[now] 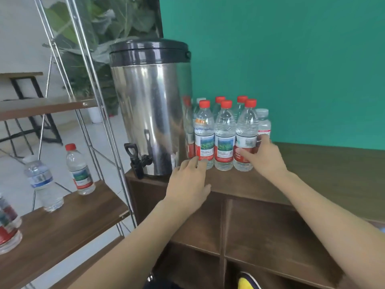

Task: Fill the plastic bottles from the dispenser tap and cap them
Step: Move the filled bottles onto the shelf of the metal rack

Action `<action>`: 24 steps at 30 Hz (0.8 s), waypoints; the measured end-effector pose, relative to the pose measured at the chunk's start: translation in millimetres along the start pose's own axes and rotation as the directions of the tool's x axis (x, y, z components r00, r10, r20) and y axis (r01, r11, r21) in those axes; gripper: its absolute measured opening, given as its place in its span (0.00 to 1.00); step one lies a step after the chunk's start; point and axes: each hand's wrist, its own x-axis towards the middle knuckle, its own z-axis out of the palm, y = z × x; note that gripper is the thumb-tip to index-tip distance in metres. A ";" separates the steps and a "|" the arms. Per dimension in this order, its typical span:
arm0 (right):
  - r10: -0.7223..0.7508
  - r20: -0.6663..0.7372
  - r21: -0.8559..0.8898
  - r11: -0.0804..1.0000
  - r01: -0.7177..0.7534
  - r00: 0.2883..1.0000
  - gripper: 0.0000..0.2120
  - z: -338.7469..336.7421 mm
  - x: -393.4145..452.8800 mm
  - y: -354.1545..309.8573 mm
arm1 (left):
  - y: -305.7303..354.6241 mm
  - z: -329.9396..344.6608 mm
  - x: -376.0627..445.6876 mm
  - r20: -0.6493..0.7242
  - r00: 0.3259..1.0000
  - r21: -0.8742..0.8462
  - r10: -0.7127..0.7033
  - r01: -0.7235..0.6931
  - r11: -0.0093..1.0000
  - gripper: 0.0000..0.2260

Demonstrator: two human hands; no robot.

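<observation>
Clear capped bottles [225, 134] cluster on table [312, 163] at dispenser's [150, 105] 3 o'clock; right hand [264, 155] grip curls round end bottle [245, 136], left hand [191, 180] relaxed, touching another; lift straight, steadying neighbours.

Blurred, edge-cropped bottle [7, 224] far left

This looks like a staged indoor room or studio rather than a kitchen: a plain green backdrop [270, 59] stands behind a wooden counter [312, 163] with open cubbyholes, beside a metal-framed shelf rack [62, 222], a potted plant [100, 24] and a pale tiled floor [12, 184].
</observation>
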 end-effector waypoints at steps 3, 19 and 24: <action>0.030 0.009 0.064 0.998 -0.030 1.000 0.32 10.5 5.6 1.2 | 5.9 3.2 6.0 0.000 1.000 -0.004 0.004 -0.004 1.000 0.28; -0.216 0.195 0.279 0.947 0.157 0.957 0.42 28.1 -38.2 -13.0 | -6.3 14.7 15.1 0.077 0.992 -0.095 -0.102 0.109 0.989 0.33; -0.243 0.250 0.291 0.942 0.166 0.937 0.29 -2.0 -27.4 13.0 | 10.3 16.6 27.3 0.073 0.988 -0.344 -0.134 0.151 0.927 0.40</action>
